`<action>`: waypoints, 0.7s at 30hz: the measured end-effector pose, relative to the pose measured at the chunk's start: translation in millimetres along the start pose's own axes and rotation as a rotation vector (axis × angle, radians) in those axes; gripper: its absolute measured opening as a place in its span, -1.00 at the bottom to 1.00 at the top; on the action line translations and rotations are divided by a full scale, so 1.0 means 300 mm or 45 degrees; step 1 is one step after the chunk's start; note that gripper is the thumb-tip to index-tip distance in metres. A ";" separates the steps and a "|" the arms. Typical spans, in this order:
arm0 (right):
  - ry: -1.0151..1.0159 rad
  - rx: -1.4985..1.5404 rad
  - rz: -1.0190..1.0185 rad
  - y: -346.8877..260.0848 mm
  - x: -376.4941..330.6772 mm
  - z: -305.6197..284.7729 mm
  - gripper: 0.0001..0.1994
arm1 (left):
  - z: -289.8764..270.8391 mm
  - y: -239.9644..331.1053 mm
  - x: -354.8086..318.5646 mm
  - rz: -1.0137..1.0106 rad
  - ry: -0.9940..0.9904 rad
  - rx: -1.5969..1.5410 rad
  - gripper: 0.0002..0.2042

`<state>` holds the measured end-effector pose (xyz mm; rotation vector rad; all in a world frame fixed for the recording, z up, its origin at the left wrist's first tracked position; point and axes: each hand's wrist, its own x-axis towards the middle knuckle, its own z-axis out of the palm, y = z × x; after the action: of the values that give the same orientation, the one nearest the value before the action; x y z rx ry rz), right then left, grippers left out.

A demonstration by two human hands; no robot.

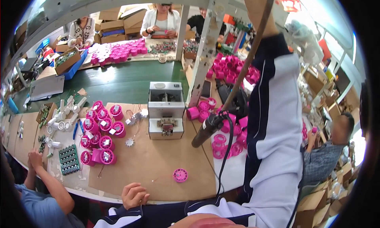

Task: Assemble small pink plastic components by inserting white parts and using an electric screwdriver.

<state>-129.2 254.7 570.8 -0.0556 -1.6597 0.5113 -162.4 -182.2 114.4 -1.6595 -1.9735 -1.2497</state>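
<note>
My left hand (134,195) rests at the table's near edge, holding nothing, its fingers loosely bent and slightly apart. To its right a pink round slotted part (180,175) lies flat on the brown cardboard (158,160), with a thin wire end beside it. My right arm reaches up; my right hand (257,4) is at the top edge of the picture, its fingers mostly cut off. A brown rod-like strip (247,63) crosses in front of that wrist. It slants down to a black cylindrical tool (208,129) with a black cable.
A grey-white bench machine (166,111) stands mid-table. Pink cylindrical housings (106,125), white plastic handles (63,113) and a green circuit-board panel (69,160) lie to the left. More pink parts (227,147) crowd the right. A co-worker's hands (35,158) are at far left; others sit beyond.
</note>
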 end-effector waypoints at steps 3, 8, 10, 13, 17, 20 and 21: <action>-0.050 -0.116 -0.117 -0.106 0.114 0.077 -0.63 | -0.017 0.012 0.024 -0.027 0.054 -0.012 -0.91; -0.146 -0.047 -0.155 0.086 0.245 0.187 -0.64 | 0.002 -0.043 0.040 0.013 0.139 0.013 -0.93; -0.196 0.016 -0.160 0.112 0.330 0.238 -0.64 | 0.016 -0.054 0.061 0.035 0.203 0.036 -0.93; -0.283 0.111 -0.125 0.138 0.415 0.342 -0.62 | 0.011 -0.065 0.068 0.065 0.236 0.006 -0.94; -0.409 0.208 -0.020 0.188 0.463 0.440 -0.57 | 0.006 -0.073 0.074 0.016 0.255 -0.015 -0.94; -0.496 0.254 0.089 0.249 0.472 0.473 -0.52 | 0.010 -0.079 0.080 -0.037 0.243 -0.042 -0.94; -0.522 0.265 0.129 0.272 0.472 0.476 -0.50 | 0.010 -0.080 0.083 -0.057 0.241 -0.055 -0.94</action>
<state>-309.6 331.9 664.1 0.1269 -1.9983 0.8113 -190.6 -162.5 119.4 -1.4636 -1.8917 -1.4185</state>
